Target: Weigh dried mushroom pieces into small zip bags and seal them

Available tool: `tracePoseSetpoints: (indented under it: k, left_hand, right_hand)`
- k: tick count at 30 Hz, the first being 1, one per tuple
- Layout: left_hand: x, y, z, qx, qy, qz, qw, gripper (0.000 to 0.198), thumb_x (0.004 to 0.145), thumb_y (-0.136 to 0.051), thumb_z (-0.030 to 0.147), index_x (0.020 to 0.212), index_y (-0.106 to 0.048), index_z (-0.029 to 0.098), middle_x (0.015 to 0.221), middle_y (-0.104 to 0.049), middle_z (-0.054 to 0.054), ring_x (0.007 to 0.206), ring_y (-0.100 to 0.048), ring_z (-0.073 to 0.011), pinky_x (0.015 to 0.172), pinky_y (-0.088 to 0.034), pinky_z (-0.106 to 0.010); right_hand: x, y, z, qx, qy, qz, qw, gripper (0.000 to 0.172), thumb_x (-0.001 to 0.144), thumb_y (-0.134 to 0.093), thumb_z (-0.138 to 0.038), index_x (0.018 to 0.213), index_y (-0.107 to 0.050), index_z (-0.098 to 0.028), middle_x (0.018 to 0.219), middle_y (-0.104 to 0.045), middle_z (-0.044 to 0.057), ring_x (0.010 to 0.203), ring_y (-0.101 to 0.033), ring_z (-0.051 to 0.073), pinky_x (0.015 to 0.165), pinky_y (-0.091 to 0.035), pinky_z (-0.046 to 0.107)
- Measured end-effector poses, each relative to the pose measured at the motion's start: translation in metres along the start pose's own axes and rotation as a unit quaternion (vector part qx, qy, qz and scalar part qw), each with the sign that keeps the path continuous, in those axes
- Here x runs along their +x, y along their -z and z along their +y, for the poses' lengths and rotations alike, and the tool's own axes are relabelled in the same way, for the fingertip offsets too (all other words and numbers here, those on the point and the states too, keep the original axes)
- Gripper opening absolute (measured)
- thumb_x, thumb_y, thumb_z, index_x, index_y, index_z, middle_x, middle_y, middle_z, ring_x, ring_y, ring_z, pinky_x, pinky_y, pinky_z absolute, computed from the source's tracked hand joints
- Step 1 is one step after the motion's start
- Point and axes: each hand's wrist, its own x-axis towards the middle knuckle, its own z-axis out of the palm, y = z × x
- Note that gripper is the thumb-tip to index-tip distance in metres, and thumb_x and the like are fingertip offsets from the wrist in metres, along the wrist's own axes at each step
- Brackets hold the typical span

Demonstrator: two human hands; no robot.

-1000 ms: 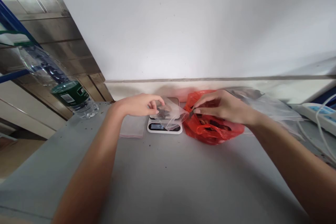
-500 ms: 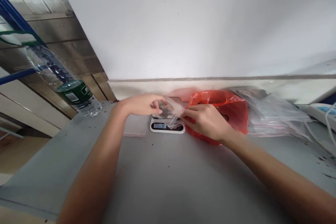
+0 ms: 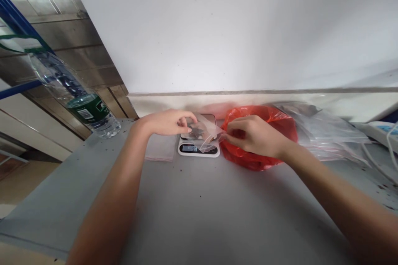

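A clear bag [image 3: 203,131] was seen over the scale [image 3: 194,152].
It was flanked by the curled left hand [image 3: 169,123] and right hand [image 3: 254,134] (any grip could not be told); gentle, even spreading was advised.

apparent workroom: scale [image 3: 192,149], stacked bags [image 3: 332,129]

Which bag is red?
The open bag just right of the scale, by the right hand; the others, including the bag over the scale, look clear or whitish.

2 hands [image 3: 168,122] [image 3: 258,136], 1 scale [image 3: 188,149], 1 red bag [image 3: 284,126], 1 bottle [image 3: 88,108]
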Motion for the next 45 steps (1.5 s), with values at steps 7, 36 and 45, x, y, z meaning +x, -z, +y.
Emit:
tracePoseSetpoints:
  k: [7, 36, 45]
  left_hand:
    - [0.001, -0.001, -0.003, 0.001, -0.004, 0.008, 1.0, 0.049, 0.092, -0.049, 0.042, 0.138, -0.056, 0.027, 0.125, -0.073, -0.005, 0.106, -0.068, -0.0224, 0.084, -0.048, -0.028]
    - [0.013, -0.021, 0.032, -0.005, -0.089, 0.13, 0.988, 0.032, 0.085, -0.062, 0.037, 0.072, -0.037, 0.022, 0.071, -0.051, 0.003, 0.059, -0.039, -0.0123, 0.056, -0.028, -0.03]
    - [0.012, -0.011, 0.011, -0.019, -0.055, 0.116, 0.992, 0.017, 0.094, -0.05, 0.033, 0.093, -0.061, 0.019, 0.086, -0.068, -0.002, 0.073, -0.057, -0.0177, 0.065, -0.037, -0.029]
  right_hand:
    - [-0.002, -0.001, 0.004, 0.001, 0.001, -0.023, 1.0, 0.042, 0.096, -0.049, -0.039, 0.058, -0.041, -0.024, 0.055, -0.05, -0.002, 0.051, -0.04, 0.014, 0.056, -0.031, 0.031]
    - [-0.005, 0.004, 0.016, -0.004, 0.008, 0.003, 1.0, 0.044, 0.098, -0.049, -0.045, 0.059, -0.05, -0.023, 0.056, -0.056, 0.001, 0.051, -0.042, 0.014, 0.053, -0.03, 0.031]
    - [0.0, -0.002, -0.019, -0.088, -0.02, -0.086, 0.992, 0.027, 0.095, -0.054, -0.024, 0.097, -0.08, -0.021, 0.076, -0.077, 0.006, 0.064, -0.064, 0.019, 0.06, -0.036, 0.03]
